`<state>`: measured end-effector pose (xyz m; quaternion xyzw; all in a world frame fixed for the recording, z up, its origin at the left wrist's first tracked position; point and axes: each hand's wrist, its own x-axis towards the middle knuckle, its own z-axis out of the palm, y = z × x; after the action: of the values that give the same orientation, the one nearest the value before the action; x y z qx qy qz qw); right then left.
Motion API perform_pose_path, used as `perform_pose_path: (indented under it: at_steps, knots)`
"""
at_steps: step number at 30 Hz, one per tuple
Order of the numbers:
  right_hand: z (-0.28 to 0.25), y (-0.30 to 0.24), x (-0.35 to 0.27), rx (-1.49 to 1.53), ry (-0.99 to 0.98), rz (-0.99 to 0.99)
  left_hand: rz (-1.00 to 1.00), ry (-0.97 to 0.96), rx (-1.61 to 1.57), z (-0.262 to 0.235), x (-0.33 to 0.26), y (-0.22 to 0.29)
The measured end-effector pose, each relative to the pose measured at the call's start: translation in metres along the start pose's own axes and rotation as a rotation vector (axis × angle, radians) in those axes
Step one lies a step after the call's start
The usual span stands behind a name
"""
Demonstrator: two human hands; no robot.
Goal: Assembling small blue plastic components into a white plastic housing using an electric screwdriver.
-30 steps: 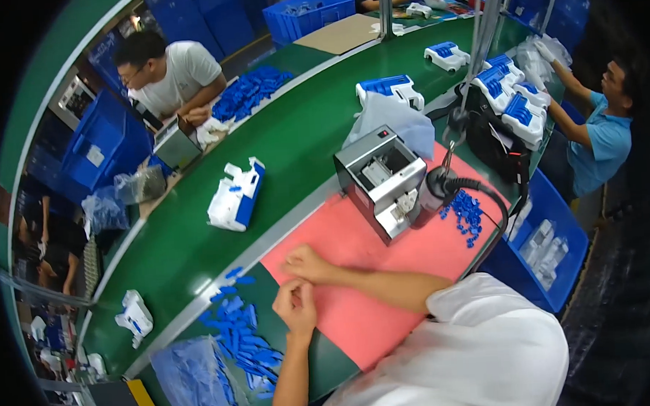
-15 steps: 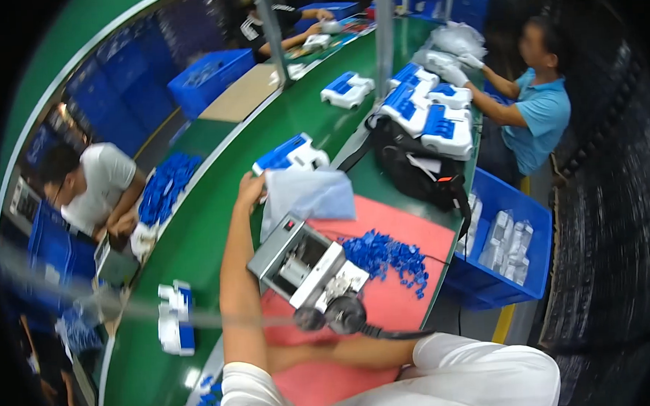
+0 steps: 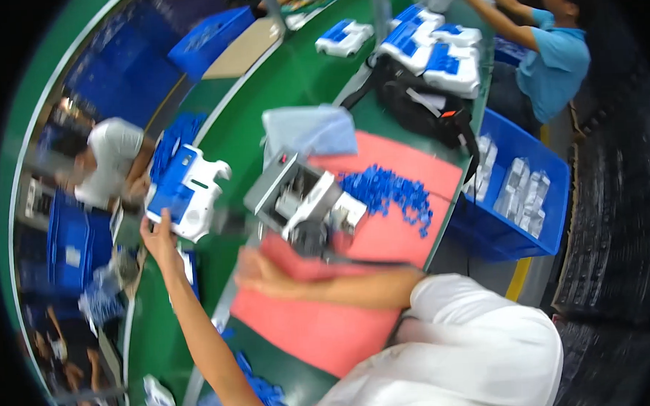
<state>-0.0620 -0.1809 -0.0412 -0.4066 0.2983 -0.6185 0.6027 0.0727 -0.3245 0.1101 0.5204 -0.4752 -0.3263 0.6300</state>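
Observation:
My left hand [image 3: 159, 237] grips the near corner of a blue-and-white plastic housing [image 3: 205, 189], held tilted above the green belt at the left. My right hand [image 3: 261, 276] is smeared by motion over the pink mat, just left of a small grey-and-white bench machine [image 3: 295, 197] with a dark round knob. Its fingers cannot be made out. A pile of small blue plastic pieces [image 3: 387, 192] lies on the mat beyond the machine. Partly hidden behind my left forearm, another blue-and-white housing [image 3: 189, 272] rests on the belt.
A pale blue cloth [image 3: 310, 130] lies behind the machine. Beyond it are a black bag [image 3: 415, 99] and several stacked housings [image 3: 454, 67]. Blue bins [image 3: 552, 191] stand at the right. Co-workers stand at the far right and across the belt; a metal post [image 3: 381, 9] rises behind.
My left hand has carried the housing from beside the cloth to the left and nearer. My right hand, earlier hidden below the machine, now shows left of it. The view has shifted.

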Motion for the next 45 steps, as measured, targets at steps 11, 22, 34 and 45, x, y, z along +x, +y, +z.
perform_pose_path:
  at_steps: [11, 22, 34, 45]
  knots:
    - [0.017, -0.162, -0.121, -0.586, -0.621, -0.704, -0.483, 0.449, -0.718, -0.055, -0.328, 0.011]
    - [-0.046, -0.139, -0.141, -1.372, -0.957, -0.691, 0.28, 0.009, 1.528, -0.179, -0.309, -0.003]
    - [-0.213, -0.192, -0.093, -1.648, 0.252, -0.321, 0.239, 0.227, 0.872, -0.138, -0.319, 0.005]
    - [-0.207, -0.199, -0.09, -1.558, -0.049, -0.308, 0.185, 0.129, 0.334, -0.077, -0.416, -0.002]
